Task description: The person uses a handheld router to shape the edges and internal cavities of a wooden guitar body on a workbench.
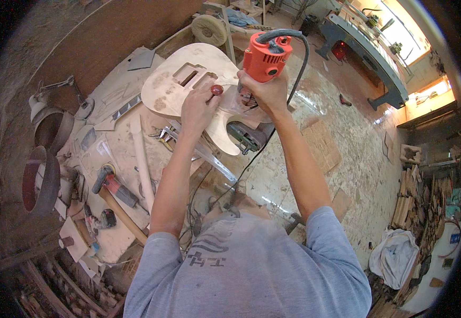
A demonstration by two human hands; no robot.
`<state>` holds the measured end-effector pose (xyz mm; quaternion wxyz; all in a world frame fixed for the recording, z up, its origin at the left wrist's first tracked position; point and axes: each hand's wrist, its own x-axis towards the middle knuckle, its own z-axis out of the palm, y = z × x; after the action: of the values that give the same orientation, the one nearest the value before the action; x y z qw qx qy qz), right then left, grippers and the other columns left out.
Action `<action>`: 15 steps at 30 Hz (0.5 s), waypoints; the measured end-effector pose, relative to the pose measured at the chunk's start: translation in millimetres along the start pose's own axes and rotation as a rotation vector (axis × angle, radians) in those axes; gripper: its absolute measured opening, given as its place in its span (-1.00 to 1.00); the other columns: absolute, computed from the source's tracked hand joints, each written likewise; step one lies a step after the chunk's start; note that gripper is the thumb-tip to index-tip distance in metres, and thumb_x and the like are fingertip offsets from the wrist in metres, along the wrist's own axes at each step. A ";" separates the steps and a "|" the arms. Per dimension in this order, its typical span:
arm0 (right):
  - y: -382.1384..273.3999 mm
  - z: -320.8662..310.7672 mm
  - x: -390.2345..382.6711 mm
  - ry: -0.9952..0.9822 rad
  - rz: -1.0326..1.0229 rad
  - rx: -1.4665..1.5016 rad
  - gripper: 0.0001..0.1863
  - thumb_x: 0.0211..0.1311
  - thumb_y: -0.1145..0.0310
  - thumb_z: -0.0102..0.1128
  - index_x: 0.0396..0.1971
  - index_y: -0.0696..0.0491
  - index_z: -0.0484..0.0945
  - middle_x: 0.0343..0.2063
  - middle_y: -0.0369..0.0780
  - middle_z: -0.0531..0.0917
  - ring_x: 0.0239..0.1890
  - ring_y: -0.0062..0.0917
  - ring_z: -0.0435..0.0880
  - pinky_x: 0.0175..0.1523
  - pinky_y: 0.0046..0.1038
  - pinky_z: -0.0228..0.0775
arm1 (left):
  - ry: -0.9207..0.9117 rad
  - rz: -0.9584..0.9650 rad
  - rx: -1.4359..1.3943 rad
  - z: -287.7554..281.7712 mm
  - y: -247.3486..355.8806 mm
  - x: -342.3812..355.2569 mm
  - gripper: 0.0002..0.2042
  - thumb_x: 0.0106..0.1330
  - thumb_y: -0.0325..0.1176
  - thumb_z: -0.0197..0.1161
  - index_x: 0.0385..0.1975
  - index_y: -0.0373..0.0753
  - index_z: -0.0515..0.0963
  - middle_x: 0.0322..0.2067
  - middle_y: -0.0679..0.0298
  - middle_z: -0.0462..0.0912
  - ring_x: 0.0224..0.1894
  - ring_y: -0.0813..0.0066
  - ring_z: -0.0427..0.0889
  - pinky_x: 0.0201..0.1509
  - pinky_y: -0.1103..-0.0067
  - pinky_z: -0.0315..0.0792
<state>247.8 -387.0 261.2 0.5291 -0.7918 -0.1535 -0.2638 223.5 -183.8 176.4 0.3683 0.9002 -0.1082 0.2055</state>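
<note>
A pale wooden guitar body (pixel 164 90) with routed cavities lies across the work surface. My right hand (pixel 267 93) grips a red corded router (pixel 262 62), with a clear base plate, over the body's right part. Beside it on the body, my left hand (pixel 201 110) is closed on a small tool with a round dark-red knob (pixel 216 90); the rest of that tool is hidden. A long metal rule or bar (pixel 217 167) and some small tools lie below the body.
The bench (pixel 116 87) at left carries a red-and-black sander (pixel 119 188), a drill (pixel 105 220), wooden pieces (pixel 141 159) and sanding belts (pixel 39 180). A grey machine (pixel 363 63) stands back right. Stacked wood (pixel 402 206) and white cloth (pixel 394 254) sit at right.
</note>
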 end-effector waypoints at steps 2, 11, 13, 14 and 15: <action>-1.1 -0.7 -0.3 -0.003 -0.003 -0.029 -0.61 0.01 0.26 0.60 -0.20 0.11 0.68 -0.30 -0.25 0.79 -0.29 -0.49 0.77 -0.12 -0.39 0.60 | 0.042 0.044 0.012 1.9 -5.3 -0.3 -0.67 0.36 -0.17 0.34 0.02 -0.16 0.76 0.21 0.16 0.70 0.27 0.06 0.61 0.41 0.29 0.40; -32.7 -17.5 -22.8 0.052 0.056 -0.076 -0.60 -0.01 0.22 0.61 -0.21 0.11 0.71 -0.31 -0.24 0.81 -0.27 -0.48 0.79 -0.09 -0.39 0.60 | -0.144 0.128 0.185 -8.6 -2.6 -0.2 -0.54 0.33 -0.08 0.42 0.23 0.03 0.69 0.35 0.07 0.56 0.41 -0.01 0.48 0.46 0.25 0.36; -30.8 -17.9 -23.2 0.017 0.098 -0.088 -0.59 -0.01 0.22 0.61 -0.21 0.12 0.70 -0.32 -0.24 0.80 -0.27 -0.48 0.79 -0.10 -0.39 0.61 | -0.139 0.098 0.152 -8.2 -1.9 -0.3 -0.53 0.33 -0.07 0.41 0.23 0.03 0.68 0.35 0.08 0.57 0.40 -0.01 0.49 0.46 0.26 0.36; -31.7 -17.7 -23.9 0.028 0.084 -0.072 -0.59 0.00 0.22 0.61 -0.21 0.13 0.70 -0.32 -0.24 0.80 -0.28 -0.48 0.79 -0.11 -0.39 0.61 | -0.136 0.082 0.137 -8.0 -1.7 -0.4 -0.53 0.33 -0.06 0.41 0.24 0.03 0.68 0.35 0.08 0.57 0.40 -0.01 0.50 0.46 0.26 0.36; -32.5 -17.5 -26.3 0.037 0.073 -0.058 -0.59 0.00 0.22 0.61 -0.21 0.13 0.70 -0.33 -0.24 0.80 -0.28 -0.49 0.79 -0.11 -0.38 0.61 | -0.141 0.073 0.119 -8.4 -0.6 -0.7 -0.53 0.32 -0.06 0.42 0.23 0.02 0.68 0.34 0.09 0.58 0.39 -0.02 0.50 0.46 0.26 0.37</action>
<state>205.0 -389.3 275.8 0.5181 -0.8067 -0.1071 -0.2634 220.7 -177.5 181.2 0.2979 0.9282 -0.1544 0.1611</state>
